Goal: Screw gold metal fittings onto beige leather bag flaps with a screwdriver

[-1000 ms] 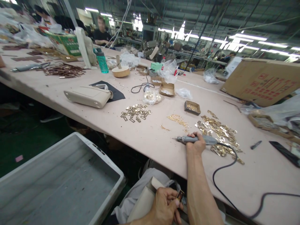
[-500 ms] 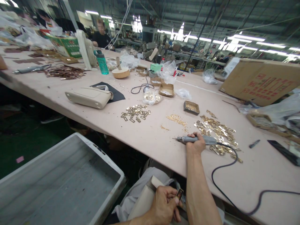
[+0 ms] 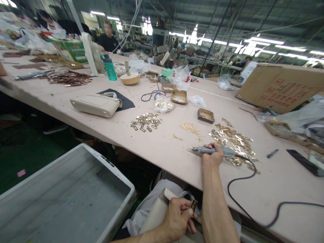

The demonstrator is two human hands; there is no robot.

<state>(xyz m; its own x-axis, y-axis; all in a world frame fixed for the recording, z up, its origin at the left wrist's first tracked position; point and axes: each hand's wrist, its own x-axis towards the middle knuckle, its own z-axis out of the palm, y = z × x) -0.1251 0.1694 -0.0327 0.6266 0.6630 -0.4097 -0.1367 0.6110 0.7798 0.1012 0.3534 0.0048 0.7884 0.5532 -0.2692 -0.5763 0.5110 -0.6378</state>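
My right hand is wrapped round a grey electric screwdriver, its tip pointing left just above the table. Down at my lap, my left hand pinches a small gold rectangular metal plate between thumb and fingers. A cream handbag lies on my lap under that hand, partly hidden by it. Beyond the screwdriver tip is a scatter of tiny gold screws. Gold metal plates are heaped behind and right of my right hand, and rectangular frames lie farther left.
A grey plastic crate stands at lower left beside the table edge. On the table are another cream handbag, a small box of screws, a teal bottle and a large carton. The screwdriver's cord trails right.
The screwdriver and my right hand have shifted very slightly right. My left hand still pinches the metal plate, now turned a little more upright.
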